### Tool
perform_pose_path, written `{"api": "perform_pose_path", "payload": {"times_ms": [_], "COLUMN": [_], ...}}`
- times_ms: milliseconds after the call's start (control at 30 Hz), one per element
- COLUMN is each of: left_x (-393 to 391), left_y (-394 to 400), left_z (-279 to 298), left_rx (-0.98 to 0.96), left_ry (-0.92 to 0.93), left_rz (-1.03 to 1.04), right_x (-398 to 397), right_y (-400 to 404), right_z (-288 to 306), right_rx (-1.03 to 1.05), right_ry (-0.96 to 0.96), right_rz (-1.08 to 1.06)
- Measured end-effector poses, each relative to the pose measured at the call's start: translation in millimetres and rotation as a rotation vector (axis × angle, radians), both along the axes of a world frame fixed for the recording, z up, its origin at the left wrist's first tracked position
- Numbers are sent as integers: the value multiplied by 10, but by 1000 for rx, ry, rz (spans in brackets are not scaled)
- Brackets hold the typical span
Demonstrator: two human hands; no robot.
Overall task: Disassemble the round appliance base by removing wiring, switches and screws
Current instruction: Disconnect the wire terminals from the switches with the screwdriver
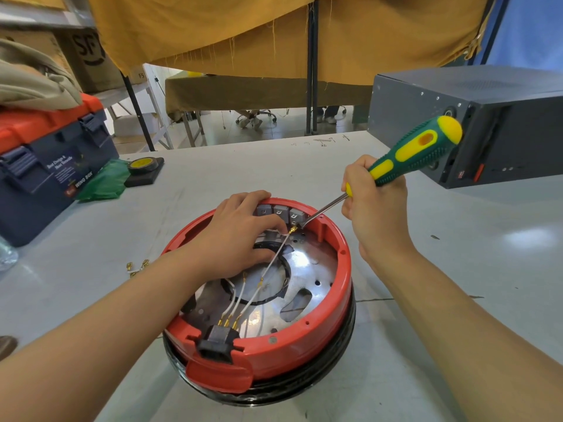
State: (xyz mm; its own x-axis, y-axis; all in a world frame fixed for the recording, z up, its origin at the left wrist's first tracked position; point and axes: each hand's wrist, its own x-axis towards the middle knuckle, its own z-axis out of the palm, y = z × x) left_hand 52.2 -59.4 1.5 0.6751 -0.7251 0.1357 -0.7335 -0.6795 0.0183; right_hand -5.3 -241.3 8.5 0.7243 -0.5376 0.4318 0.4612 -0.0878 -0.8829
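The round appliance base (344,287), red-rimmed with a shiny metal floor, lies upside down on the table in front of me. Three grey switches (280,212) line its far inner wall. A black socket (220,339) at the near rim carries white wires with brass terminals (240,303). My left hand (240,236) rests inside the base and pinches a brass terminal on a white wire (275,257) next to the rightmost switch. My right hand (374,205) grips a green and yellow screwdriver (417,149); its blade tip touches that switch beside the terminal.
A blue and orange toolbox (51,166) stands at the left, with a green bag (103,181) and a tape roll (143,164) beside it. A dark grey metal case (475,123) sits at the right rear. Loose brass terminals (137,268) lie left of the base.
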Motion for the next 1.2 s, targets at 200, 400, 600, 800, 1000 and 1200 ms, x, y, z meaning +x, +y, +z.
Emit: {"api": "perform_pose_path", "payload": {"times_ms": [200, 400, 600, 800, 1000, 1200], "left_x": [1, 7, 2, 0, 3, 7], "left_y": [4, 4, 6, 14, 19, 19], "left_z": [-4, -2, -4, 3, -3, -3], "left_rx": [-1, -2, -10, -13, -12, -16], "left_ry": [11, 13, 10, 22, 24, 24], "left_rz": [1, 4, 1, 0, -3, -9], "right_x": [0, 19, 27, -37, -111, -131], "right_y": [4, -26, -56, -28, 11, 35], "right_z": [12, 23, 62, 48, 76, 57], "right_rx": [3, -2, -37, -127, -228, -382], "right_ry": [8, 20, 11, -7, -98, -134], "right_rz": [0, 44, 103, 128, 36, 24]}}
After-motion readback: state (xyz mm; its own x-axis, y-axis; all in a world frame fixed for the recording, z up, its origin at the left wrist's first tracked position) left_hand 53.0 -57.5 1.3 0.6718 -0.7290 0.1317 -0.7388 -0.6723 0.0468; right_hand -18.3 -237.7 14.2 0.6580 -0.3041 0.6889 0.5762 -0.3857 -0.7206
